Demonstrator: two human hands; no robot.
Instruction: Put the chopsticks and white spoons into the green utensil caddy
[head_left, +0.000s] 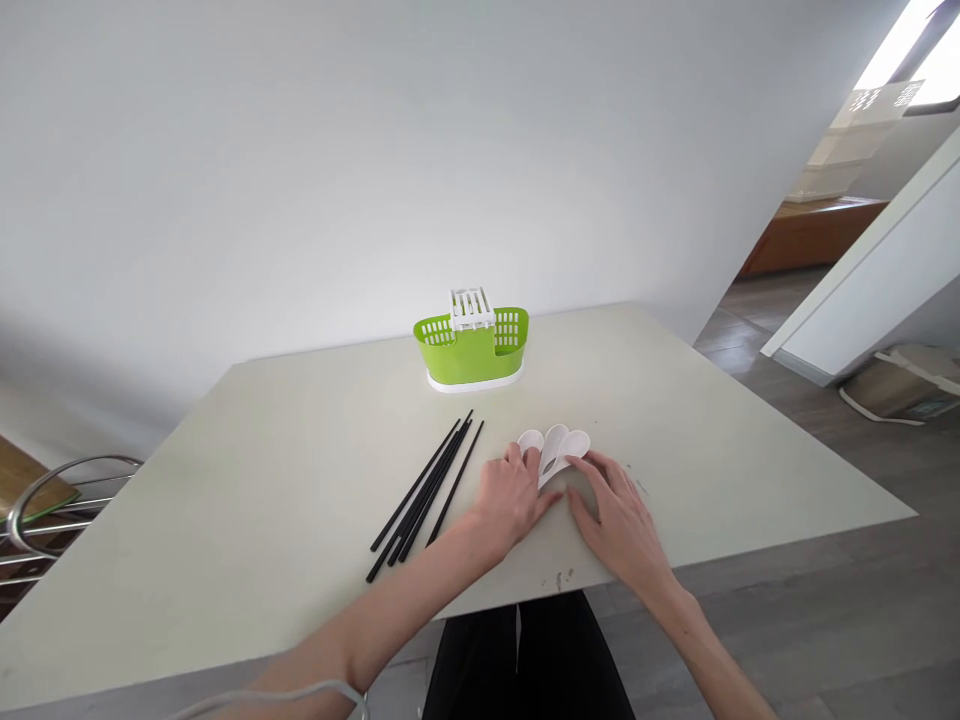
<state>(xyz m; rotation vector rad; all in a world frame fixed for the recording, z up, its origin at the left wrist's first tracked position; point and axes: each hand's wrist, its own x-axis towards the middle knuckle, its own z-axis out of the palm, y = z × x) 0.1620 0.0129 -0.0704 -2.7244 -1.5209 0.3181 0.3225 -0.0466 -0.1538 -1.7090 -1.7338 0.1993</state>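
Observation:
Three white spoons [556, 441] lie fanned out on the pale table, bowls pointing away from me. My left hand [514, 492] is curled over the left side of the fan, its fingers on the left spoon and its thumb stretched to the right; it covers part of the handles. At the other side, my right hand [616, 505] rests with its fingers apart, its index fingertip at the edge of the right spoon. Several black chopsticks [427, 490] lie in a loose slanted bundle to the left of my left hand.
Near the wall stands a green utensil basket [471, 358] with a white base and a white slotted piece on its front. A metal wire rack [71, 500] is beside the table's left edge. A grey cable [300, 690] crosses my left forearm.

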